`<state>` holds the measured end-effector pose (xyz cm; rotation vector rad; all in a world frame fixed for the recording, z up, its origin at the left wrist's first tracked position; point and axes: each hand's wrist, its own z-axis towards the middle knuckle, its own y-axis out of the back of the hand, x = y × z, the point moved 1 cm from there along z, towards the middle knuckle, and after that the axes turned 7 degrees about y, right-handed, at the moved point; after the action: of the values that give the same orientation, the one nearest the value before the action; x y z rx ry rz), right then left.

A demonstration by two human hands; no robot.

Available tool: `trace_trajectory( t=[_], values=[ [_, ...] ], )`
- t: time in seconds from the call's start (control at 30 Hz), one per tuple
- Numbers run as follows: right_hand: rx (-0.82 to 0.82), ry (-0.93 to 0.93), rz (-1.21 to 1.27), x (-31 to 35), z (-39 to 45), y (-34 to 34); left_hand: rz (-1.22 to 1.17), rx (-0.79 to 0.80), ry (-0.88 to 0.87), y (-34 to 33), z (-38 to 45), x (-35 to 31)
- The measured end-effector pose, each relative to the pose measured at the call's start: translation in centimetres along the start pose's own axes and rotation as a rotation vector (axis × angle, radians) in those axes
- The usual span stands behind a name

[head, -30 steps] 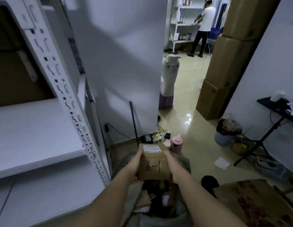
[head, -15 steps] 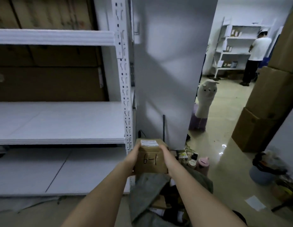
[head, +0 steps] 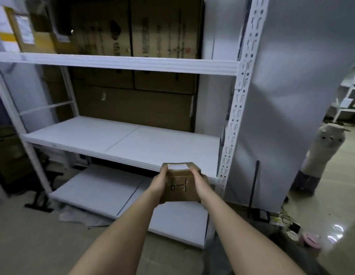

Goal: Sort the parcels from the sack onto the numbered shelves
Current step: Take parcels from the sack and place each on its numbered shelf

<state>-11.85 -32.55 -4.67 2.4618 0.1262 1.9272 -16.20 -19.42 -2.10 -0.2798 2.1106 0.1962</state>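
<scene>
A small brown cardboard parcel [head: 179, 187] marked "6-1", with a white label on top, is held out in front of me at both sides. My left hand [head: 159, 182] grips its left edge and my right hand [head: 199, 182] grips its right edge. The parcel hangs just in front of the right end of the white middle shelf [head: 123, 143]. Below it lies the white bottom shelf [head: 97, 191]. The grey sack [head: 271, 245] shows only partly at the lower right, behind my right forearm.
The upper shelf [head: 113, 63] carries large cardboard boxes [head: 133, 28]. A perforated white upright [head: 238, 100] stands right of the parcel, next to a grey wall panel [head: 291, 96]. A plush figure [head: 319, 157], a pink cup [head: 309, 240] and cables sit on the floor at right.
My view has swung left from the sack to face the shelf unit. Both hands keep their grip on the parcel, which now sits in front of the middle shelf's right end.
</scene>
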Motion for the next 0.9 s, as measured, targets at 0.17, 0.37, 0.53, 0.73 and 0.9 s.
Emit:
trace_trajectory(
  t=[0.17,0.37,0.53,0.73,0.9],
  values=[
    [0.033,0.044,-0.009,1.4,0.8,-10.4,-0.025,-0.057,-0.038,10.0,2.3,-1.9],
    [0.038,0.086,0.003,4.4,0.1,-22.4,-0.077,-0.091,-0.075,21.5,5.0,-4.9],
    [0.039,0.14,-0.031,7.1,1.0,-30.2,-0.116,-0.175,-0.102,28.8,6.3,-7.6],
    [0.045,0.262,-0.055,11.2,3.3,-38.3,-0.139,-0.281,-0.236,36.0,9.8,-11.9],
    [0.054,0.395,-0.063,16.9,6.8,-44.7,-0.148,-0.386,-0.435,40.9,10.4,-17.5]
  ],
)
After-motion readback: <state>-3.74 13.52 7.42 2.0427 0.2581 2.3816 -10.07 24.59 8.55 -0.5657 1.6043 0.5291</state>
